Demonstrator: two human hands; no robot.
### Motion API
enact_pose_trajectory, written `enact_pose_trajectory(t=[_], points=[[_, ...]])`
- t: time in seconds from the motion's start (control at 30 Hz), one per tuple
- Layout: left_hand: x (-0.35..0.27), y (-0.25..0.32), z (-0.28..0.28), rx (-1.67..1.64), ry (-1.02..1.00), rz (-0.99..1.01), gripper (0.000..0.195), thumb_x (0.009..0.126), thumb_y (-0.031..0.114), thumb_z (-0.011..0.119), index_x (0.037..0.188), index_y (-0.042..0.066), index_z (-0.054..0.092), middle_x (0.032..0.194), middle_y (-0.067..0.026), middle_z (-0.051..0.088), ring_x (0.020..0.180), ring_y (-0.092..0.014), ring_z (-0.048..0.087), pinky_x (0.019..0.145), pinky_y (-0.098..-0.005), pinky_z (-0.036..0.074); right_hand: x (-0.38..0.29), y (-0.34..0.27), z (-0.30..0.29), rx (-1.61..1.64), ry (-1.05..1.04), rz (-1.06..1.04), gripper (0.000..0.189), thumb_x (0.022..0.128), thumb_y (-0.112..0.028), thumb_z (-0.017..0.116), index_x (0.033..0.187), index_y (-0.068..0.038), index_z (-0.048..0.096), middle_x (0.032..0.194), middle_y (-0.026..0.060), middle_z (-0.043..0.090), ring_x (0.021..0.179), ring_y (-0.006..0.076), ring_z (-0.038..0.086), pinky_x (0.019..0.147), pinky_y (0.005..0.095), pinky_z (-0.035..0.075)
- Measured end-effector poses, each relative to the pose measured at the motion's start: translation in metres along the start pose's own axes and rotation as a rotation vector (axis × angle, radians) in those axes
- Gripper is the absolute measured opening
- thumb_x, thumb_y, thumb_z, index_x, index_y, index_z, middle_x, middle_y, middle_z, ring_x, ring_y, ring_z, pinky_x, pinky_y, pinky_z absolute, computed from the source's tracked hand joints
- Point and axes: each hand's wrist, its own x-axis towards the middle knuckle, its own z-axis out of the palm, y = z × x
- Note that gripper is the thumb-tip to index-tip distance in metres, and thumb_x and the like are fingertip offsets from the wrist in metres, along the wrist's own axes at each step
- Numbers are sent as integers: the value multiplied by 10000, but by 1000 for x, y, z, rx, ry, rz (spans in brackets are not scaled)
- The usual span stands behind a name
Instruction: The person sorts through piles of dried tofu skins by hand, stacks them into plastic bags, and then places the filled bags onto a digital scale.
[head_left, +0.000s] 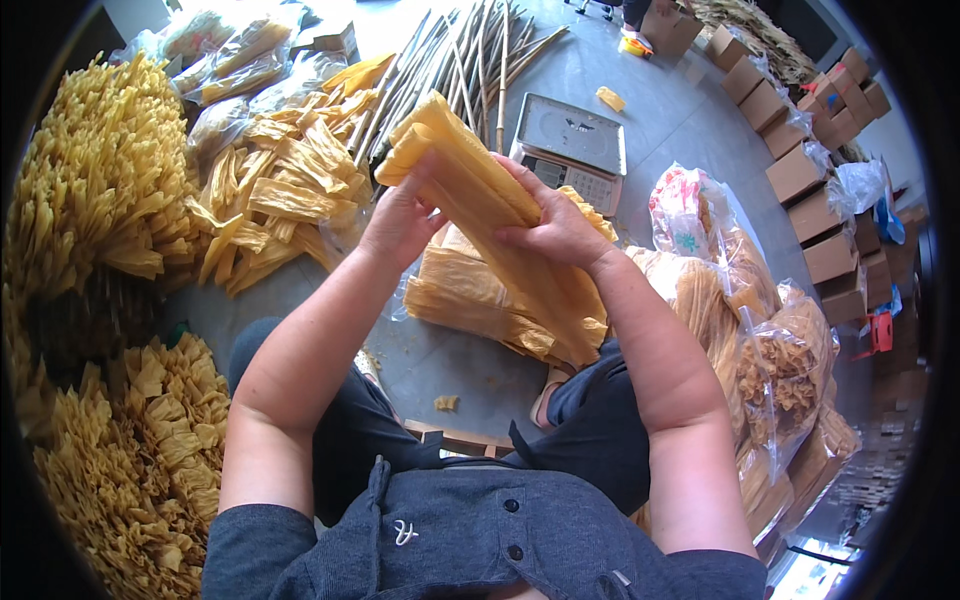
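Note:
A long, folded sheet of yellow dried tofu skin (504, 225) is held up at a slant between my hands. My left hand (409, 206) grips its upper left edge, with the fingers partly hidden behind it. Farther along, on the right edge, my right hand (561, 221) has its thumb on the near face and its fingers over the far side. Beneath the sheet, a stack of similar tofu skin (457, 289) lies on what looks like clear plastic on the floor, between my feet. The held sheet hides part of that stack.
Beyond the stack stands a platform scale (574, 142), with bamboo poles (480, 67) beside it. Heaped tofu skin (97, 172) and a looser pile (292, 191) lie left. Plastic-bagged bundles (780, 367) crowd my right; cardboard boxes (814, 217) line the far right.

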Motion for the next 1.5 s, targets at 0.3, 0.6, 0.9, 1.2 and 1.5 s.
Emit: enact_pose_trajectory(t=[0.3,0.6,0.9,1.2,1.5], points=[[-21,4,38,93,-199,93,661,871,544,612,1366,140,440,1335,-70,512,1250,-231,474,1011,-444,408,-25,-18,-33,79,-72,-58,865,728,-185,753,1483,-219,331,1264,76,583,1184,172,524,1053,308,374],[-13,-1,22,116,1,151,650,881,540,599,1333,93,463,1246,-86,582,1137,-209,571,949,-384,495,-30,-17,-45,-78,-160,18,868,720,-194,723,1482,-268,316,1242,108,590,1149,193,545,1034,325,390],[-8,-24,9,-1,101,62,544,874,438,665,1264,88,519,1167,-60,609,1076,-188,598,904,-329,517,-35,-6,-41,25,-230,70,891,735,-189,710,1502,-179,257,1366,120,482,1282,211,432,1101,318,298],[10,-24,-6,110,88,216,369,938,316,601,1235,105,540,1124,-63,619,1016,-213,619,890,-362,513,-40,2,-36,-2,-241,-1,922,750,-132,701,1527,-193,208,1475,104,371,1341,193,350,1133,322,225],[48,-62,16,98,-15,96,347,996,294,468,1291,112,482,1184,-83,576,1056,-235,592,909,-424,499,-42,-6,-101,252,-302,278,837,728,-29,647,1481,-237,348,1410,39,452,1280,158,416,1117,310,291]])
